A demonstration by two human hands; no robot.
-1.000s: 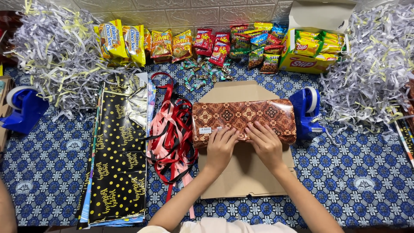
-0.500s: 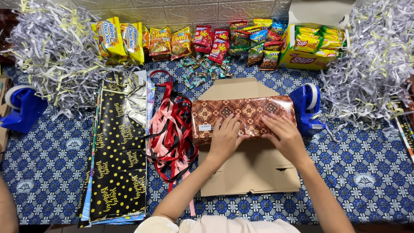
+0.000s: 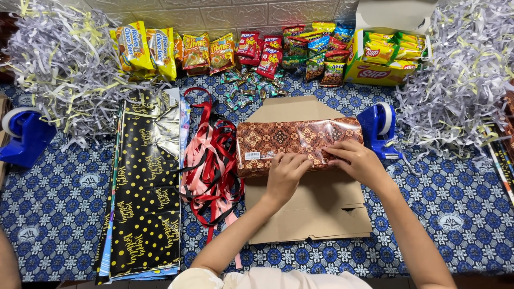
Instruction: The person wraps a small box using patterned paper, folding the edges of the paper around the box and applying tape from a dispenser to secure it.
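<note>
A folded brown patterned cloth in clear plastic wrap (image 3: 284, 140) lies across a flat unfolded cardboard box (image 3: 310, 208). My left hand (image 3: 285, 172) rests on the package's near edge, fingers curled onto the plastic. Close beside it, my right hand (image 3: 357, 160) presses on the lower right part of the package. Both hands touch the wrap; neither lifts it.
A pile of red and pink ribbons (image 3: 211, 160) lies left of the box, beside black gold-dotted wrapping sheets (image 3: 147, 187). Blue tape dispensers stand at the right (image 3: 379, 128) and far left (image 3: 24, 134). Snack packets (image 3: 235, 51), a yellow carton (image 3: 388, 56) and shredded paper (image 3: 59, 75) fill the back.
My hands have shifted slightly right along the package's near edge and drawn closer together. The package has turned a little, its right end now farther back.
</note>
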